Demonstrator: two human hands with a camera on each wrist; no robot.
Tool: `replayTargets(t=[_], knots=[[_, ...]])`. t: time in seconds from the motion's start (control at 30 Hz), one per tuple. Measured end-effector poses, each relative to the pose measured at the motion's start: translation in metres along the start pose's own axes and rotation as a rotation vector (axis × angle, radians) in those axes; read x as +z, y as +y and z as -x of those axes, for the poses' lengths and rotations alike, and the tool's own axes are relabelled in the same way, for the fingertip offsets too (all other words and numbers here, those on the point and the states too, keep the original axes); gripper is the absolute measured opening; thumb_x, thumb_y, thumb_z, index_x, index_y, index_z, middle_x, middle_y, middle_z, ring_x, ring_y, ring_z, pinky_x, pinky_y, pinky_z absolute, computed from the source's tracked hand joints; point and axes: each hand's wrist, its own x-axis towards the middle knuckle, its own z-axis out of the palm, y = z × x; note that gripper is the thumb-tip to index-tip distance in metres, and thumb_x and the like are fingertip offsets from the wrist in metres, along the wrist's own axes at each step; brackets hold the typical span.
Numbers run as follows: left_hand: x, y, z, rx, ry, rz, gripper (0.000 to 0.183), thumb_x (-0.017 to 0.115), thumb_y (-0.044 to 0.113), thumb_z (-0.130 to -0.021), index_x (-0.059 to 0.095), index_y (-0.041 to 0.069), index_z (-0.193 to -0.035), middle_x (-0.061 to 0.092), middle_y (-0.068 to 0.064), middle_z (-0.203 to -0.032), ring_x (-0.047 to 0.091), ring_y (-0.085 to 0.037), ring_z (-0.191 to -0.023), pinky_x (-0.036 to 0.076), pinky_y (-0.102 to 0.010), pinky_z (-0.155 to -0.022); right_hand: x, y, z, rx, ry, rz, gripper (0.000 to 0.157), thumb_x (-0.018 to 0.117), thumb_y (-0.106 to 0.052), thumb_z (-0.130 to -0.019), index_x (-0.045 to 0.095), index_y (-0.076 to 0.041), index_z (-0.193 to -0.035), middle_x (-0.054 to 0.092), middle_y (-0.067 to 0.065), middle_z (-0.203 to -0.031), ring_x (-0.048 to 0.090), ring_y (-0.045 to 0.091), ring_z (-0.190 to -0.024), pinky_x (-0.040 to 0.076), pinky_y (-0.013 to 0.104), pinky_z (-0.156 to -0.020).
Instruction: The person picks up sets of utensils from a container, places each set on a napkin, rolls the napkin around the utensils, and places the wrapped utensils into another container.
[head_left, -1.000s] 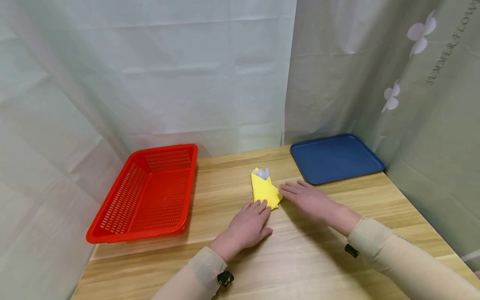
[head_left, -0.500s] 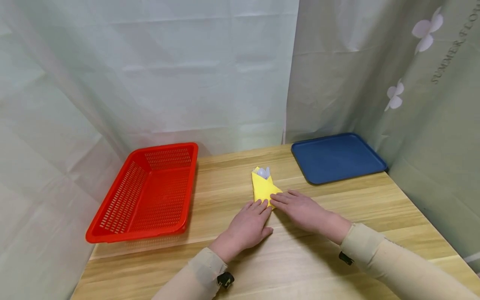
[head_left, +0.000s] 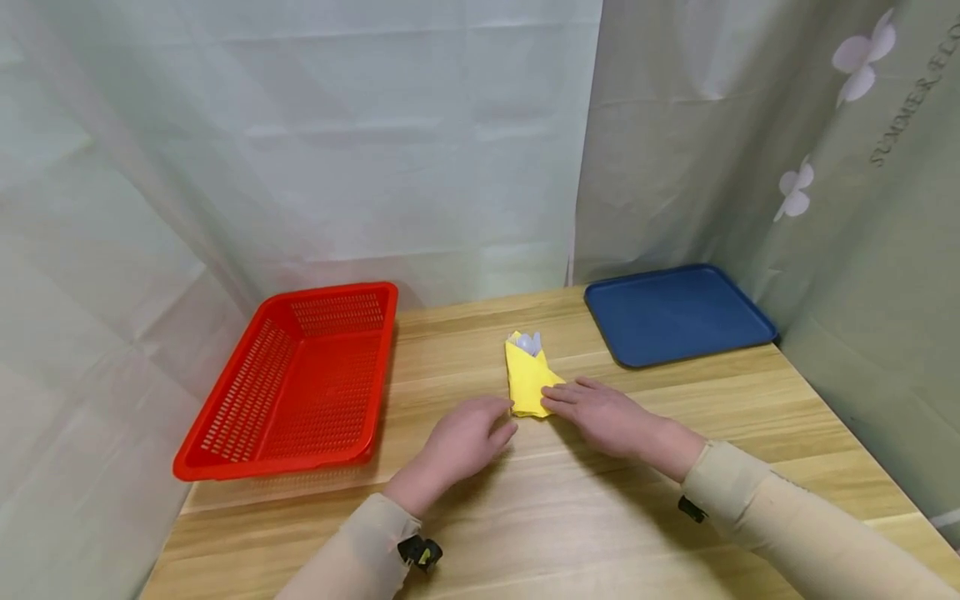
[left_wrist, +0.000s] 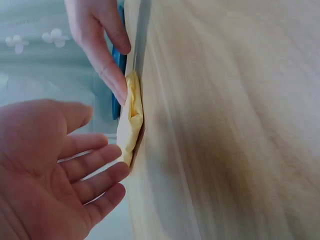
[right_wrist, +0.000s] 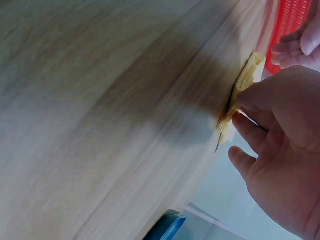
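Observation:
A yellow napkin (head_left: 528, 382) lies folded into a pouch on the table, the light-coloured heads of a plastic spoon (head_left: 527, 343) and other cutlery showing at its far end. My right hand (head_left: 603, 419) presses its fingertips on the napkin's right-hand flap. At the lower left corner is my left hand (head_left: 463, 439), its fingers loosely bent and holding nothing. In the left wrist view, the left fingers (left_wrist: 102, 182) are spread beside the napkin's edge (left_wrist: 132, 117). From the right wrist, my right fingers (right_wrist: 250, 131) are seen touching the puffy yellow folds (right_wrist: 246, 82).
A red perforated plastic basket (head_left: 378, 392) stands on the left of the wooden table (head_left: 585, 525). At the back right lies a blue tray (head_left: 675, 317). Pale curtains (head_left: 420, 150) hang behind and at both sides.
My right hand has moved left onto the napkin, folding its right flap inward. My left hand has lifted off the napkin's near end and shifted left to its corner.

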Motion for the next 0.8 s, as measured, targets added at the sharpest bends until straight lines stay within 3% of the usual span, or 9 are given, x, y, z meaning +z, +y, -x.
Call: replayTargets(t=[0.2,0.37,0.47,0.63,0.8], knots=[[-0.007,-0.003,-0.011,-0.217,0.066,0.168,0.039,0.068,0.026,-0.111,0.071,0.002,-0.141,0.076,-0.014,-0.131,0.072,-0.031,-0.119,0.059,-0.052,-0.103,-0.004,-0.002,0.000,0.008,-0.010,-0.014,0.055,0.060,0.010,-0.104,0.061,-0.003,-0.157,0.056,0.013,-0.164,0.053,0.031,-0.151,0.038,0.056,-0.125],[-0.005,-0.001,-0.025,-0.323,0.072,0.259,0.037,0.068,0.024,-0.109,0.071,-0.002,-0.134,0.074,-0.009,-0.109,0.069,-0.024,-0.097,0.059,-0.048,-0.094,-0.004,-0.003,0.000,0.010,-0.012,-0.012,0.054,0.060,0.009,-0.105,0.061,-0.003,-0.157,0.056,0.013,-0.163,0.053,0.030,-0.151,0.038,0.056,-0.125],[0.003,-0.005,-0.033,-0.355,0.067,0.300,0.039,0.070,0.027,-0.108,0.070,-0.004,-0.131,0.075,-0.008,-0.105,0.069,-0.023,-0.093,0.059,-0.047,-0.092,-0.004,-0.003,0.000,0.011,-0.010,-0.012,0.054,0.060,0.009,-0.104,0.061,-0.003,-0.157,0.057,0.013,-0.163,0.053,0.030,-0.151,0.038,0.056,-0.125],[0.037,-0.029,-0.058,-0.415,0.068,0.290,0.050,0.072,0.042,-0.105,0.070,-0.003,-0.126,0.078,-0.012,-0.109,0.071,-0.027,-0.096,0.060,-0.046,-0.087,-0.003,-0.002,0.000,0.007,-0.010,-0.020,0.055,0.060,0.010,-0.103,0.061,-0.003,-0.157,0.056,0.013,-0.163,0.053,0.031,-0.151,0.038,0.056,-0.125],[0.039,-0.026,-0.073,-0.537,0.015,0.335,0.051,0.077,0.041,-0.103,0.070,-0.003,-0.127,0.074,-0.015,-0.119,0.066,-0.030,-0.099,0.059,-0.047,-0.091,-0.003,0.000,-0.001,0.004,-0.015,-0.028,0.056,0.060,0.011,-0.103,0.060,-0.003,-0.157,0.056,0.014,-0.164,0.052,0.031,-0.152,0.037,0.057,-0.126]])
